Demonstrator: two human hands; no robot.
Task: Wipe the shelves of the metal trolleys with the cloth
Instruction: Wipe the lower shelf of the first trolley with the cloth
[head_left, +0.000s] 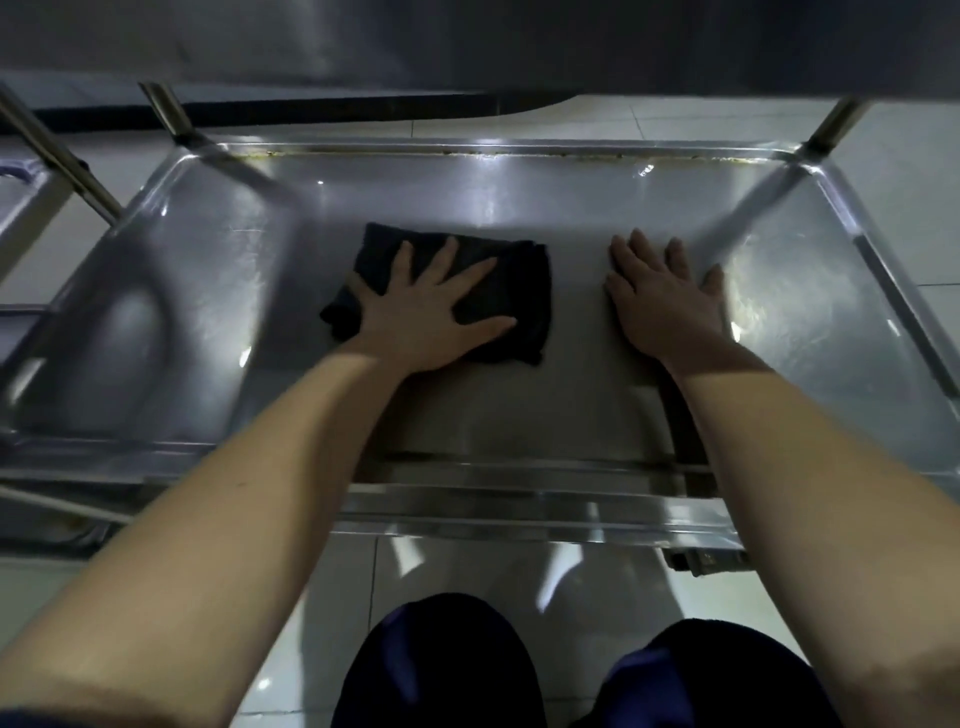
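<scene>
The left hand (426, 312) presses flat, fingers spread, on the dark cloth (498, 291); the right hand (665, 301) rests flat and empty on the shelf (260, 291). Unpinched, the cloth could bunch, skipping the grimy far seam (467, 151).

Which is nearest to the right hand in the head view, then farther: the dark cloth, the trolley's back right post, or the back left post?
From the right hand, flat on the shelf:
1. Dark cloth, just to its left, under the left hand.
2. Back right post, beyond it at the right corner.
3. Back left post, far across at the left corner.
</scene>
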